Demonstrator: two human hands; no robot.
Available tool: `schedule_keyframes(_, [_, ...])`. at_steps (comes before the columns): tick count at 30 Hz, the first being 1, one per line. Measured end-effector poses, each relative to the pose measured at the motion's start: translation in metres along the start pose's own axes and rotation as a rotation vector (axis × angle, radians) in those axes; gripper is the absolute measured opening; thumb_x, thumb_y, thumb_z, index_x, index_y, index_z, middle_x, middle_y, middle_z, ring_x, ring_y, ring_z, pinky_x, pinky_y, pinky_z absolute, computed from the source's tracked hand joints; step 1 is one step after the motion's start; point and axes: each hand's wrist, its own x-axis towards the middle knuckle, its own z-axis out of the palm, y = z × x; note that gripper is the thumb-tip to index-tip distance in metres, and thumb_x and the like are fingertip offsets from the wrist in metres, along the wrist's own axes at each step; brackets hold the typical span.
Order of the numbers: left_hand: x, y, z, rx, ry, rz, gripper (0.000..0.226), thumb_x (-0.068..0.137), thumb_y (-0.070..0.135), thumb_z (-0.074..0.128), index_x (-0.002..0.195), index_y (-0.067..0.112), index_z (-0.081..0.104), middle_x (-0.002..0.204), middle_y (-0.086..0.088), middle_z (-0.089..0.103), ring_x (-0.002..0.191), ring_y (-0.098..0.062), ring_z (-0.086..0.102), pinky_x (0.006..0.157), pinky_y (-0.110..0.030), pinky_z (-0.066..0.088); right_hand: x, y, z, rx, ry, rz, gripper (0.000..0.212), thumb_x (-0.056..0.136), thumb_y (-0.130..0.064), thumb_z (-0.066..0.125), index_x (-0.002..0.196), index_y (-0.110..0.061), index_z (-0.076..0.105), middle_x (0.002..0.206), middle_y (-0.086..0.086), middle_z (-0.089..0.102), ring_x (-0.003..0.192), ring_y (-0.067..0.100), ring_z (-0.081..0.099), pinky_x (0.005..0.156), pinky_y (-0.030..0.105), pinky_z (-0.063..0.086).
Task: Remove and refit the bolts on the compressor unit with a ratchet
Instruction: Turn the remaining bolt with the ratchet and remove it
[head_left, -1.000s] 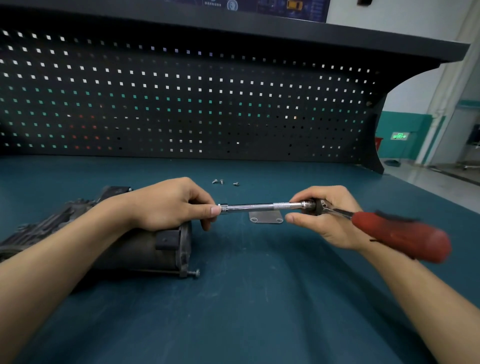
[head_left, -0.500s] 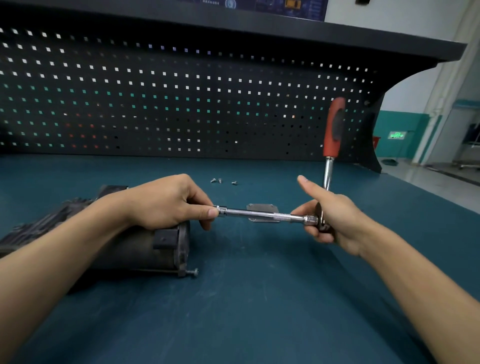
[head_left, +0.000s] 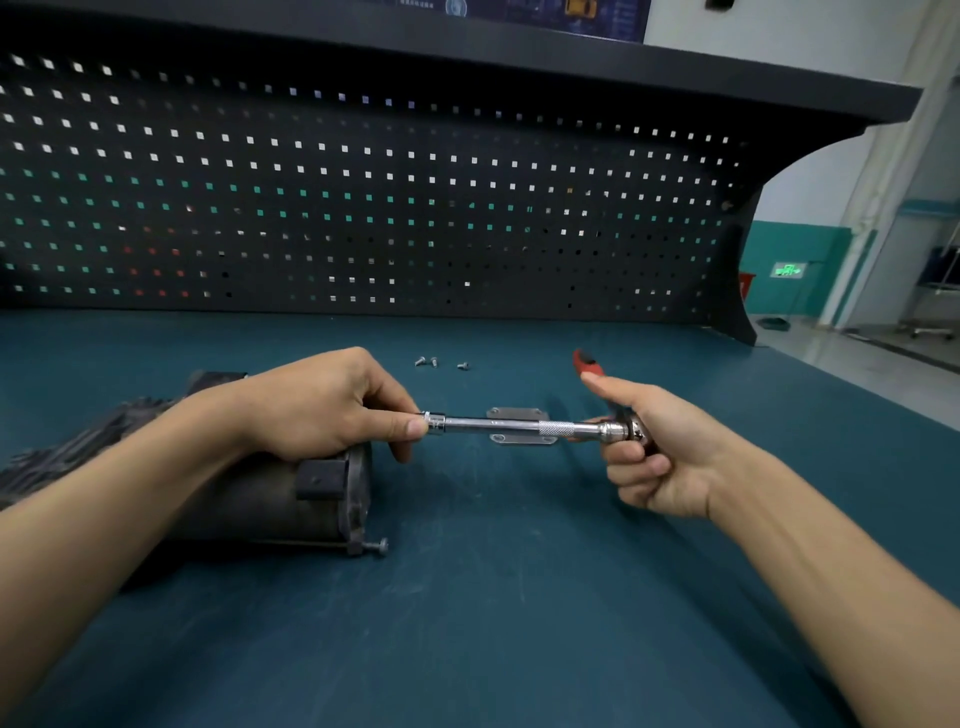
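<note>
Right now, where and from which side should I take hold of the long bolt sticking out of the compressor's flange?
Take the bolt by its head and short exposed shank, probably from the right: it lies level, head pointing right past the flange, the rest running close along the compressor housing.

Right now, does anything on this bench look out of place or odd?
Yes. A long bolt sticks partly out of the compressor unit at its near corner, three small bolts lie loose farther back on the bench, and a metal plate lies detached behind the ratchet.
</note>
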Motion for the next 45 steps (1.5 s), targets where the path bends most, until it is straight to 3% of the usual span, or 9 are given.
schedule_keyframes(4, [-0.001, 0.002, 0.001, -0.035, -0.008, 0.0, 0.042, 0.078, 0.073, 0.058, 0.083, 0.036, 0.077, 0.083, -0.027, 0.064, 0.065, -0.027, 0.045, 0.065, -0.038, 0.04, 0.003, 0.005, -0.004, -0.203, 0.051, -0.24, 0.047, 0.052, -0.057, 0.083, 0.075, -0.018, 0.07, 0.048, 0.002, 0.044, 0.035, 0.01, 0.032, 0.038, 0.02, 0.025])
schedule_keyframes(11, [-0.004, 0.006, 0.002, 0.002, -0.013, -0.018, 0.044, 0.076, 0.074, 0.048, 0.084, 0.04, 0.074, 0.086, -0.02, 0.068, 0.068, -0.023, 0.053, 0.071, -0.04, 0.047, 0.005, 0.011, -0.016, -0.597, 0.033, -0.67, 0.026, 0.063, -0.033, 0.088, 0.077, -0.014, 0.077, 0.058, 0.006, 0.059, 0.052, 0.012, 0.051, 0.05, 0.021, 0.041])
schedule_keyframes(15, [-0.003, 0.004, 0.003, 0.017, -0.027, -0.021, 0.039, 0.083, 0.072, 0.045, 0.086, 0.045, 0.073, 0.106, -0.019, 0.072, 0.102, -0.038, 0.066, 0.095, -0.049, 0.049, 0.008, 0.011, -0.017, -0.808, 0.138, -0.804, 0.018, 0.07, -0.02, 0.092, 0.081, -0.024, 0.078, 0.076, 0.006, 0.071, 0.067, 0.011, 0.058, 0.063, 0.032, 0.046])
schedule_keyframes(17, [-0.003, 0.005, 0.003, 0.017, -0.028, -0.018, 0.039, 0.086, 0.074, 0.044, 0.086, 0.047, 0.073, 0.105, -0.014, 0.074, 0.105, -0.04, 0.065, 0.097, -0.051, 0.048, 0.011, 0.011, -0.018, -0.875, 0.161, -0.84, 0.021, 0.072, -0.02, 0.091, 0.083, -0.03, 0.076, 0.08, -0.006, 0.073, 0.07, 0.004, 0.062, 0.066, 0.024, 0.048])
schedule_keyframes(22, [-0.003, 0.006, 0.003, 0.023, -0.036, -0.014, 0.036, 0.081, 0.071, 0.046, 0.084, 0.047, 0.073, 0.095, 0.009, 0.076, 0.098, -0.038, 0.066, 0.092, -0.05, 0.05, 0.013, 0.009, -0.02, -0.879, 0.213, -0.842, 0.02, 0.074, -0.025, 0.089, 0.084, -0.034, 0.075, 0.079, -0.019, 0.071, 0.071, -0.002, 0.063, 0.067, 0.015, 0.047])
schedule_keyframes(25, [-0.004, 0.005, 0.002, 0.041, -0.031, -0.022, 0.052, 0.081, 0.084, 0.045, 0.087, 0.041, 0.074, 0.096, -0.011, 0.074, 0.092, -0.039, 0.066, 0.089, -0.051, 0.05, 0.014, 0.01, -0.016, -0.797, 0.228, -0.825, 0.016, 0.075, -0.034, 0.087, 0.086, -0.031, 0.077, 0.077, -0.015, 0.072, 0.069, -0.001, 0.063, 0.067, 0.015, 0.048])
schedule_keyframes(33, [-0.004, 0.008, 0.0, 0.039, 0.009, 0.019, 0.034, 0.085, 0.067, 0.055, 0.087, 0.04, 0.076, 0.093, -0.017, 0.072, 0.088, -0.037, 0.063, 0.083, -0.048, 0.051, 0.005, 0.006, 0.0, -0.352, 0.252, -0.484, 0.07, 0.066, -0.079, 0.063, 0.082, -0.012, 0.078, 0.063, 0.011, 0.07, 0.043, 0.014, 0.048, 0.039, 0.018, 0.033])
schedule_keyframes(40, [-0.004, 0.006, -0.001, 0.017, -0.012, 0.015, 0.052, 0.074, 0.081, 0.053, 0.091, 0.038, 0.076, 0.099, -0.022, 0.07, 0.09, -0.034, 0.066, 0.087, -0.05, 0.051, 0.006, 0.005, -0.001, -0.216, 0.212, -0.174, 0.072, 0.087, -0.072, 0.053, 0.086, -0.004, 0.077, 0.058, 0.017, 0.063, 0.033, 0.017, 0.034, 0.036, 0.02, 0.025])
schedule_keyframes(45, [-0.003, 0.005, 0.0, 0.005, 0.001, 0.009, 0.045, 0.076, 0.074, 0.055, 0.089, 0.038, 0.077, 0.098, -0.018, 0.072, 0.092, -0.034, 0.066, 0.088, -0.05, 0.051, 0.009, 0.006, -0.002, -0.182, 0.123, -0.086, 0.041, 0.09, -0.057, 0.063, 0.088, -0.016, 0.054, 0.057, 0.004, 0.058, 0.03, 0.009, 0.025, 0.037, 0.017, 0.018])
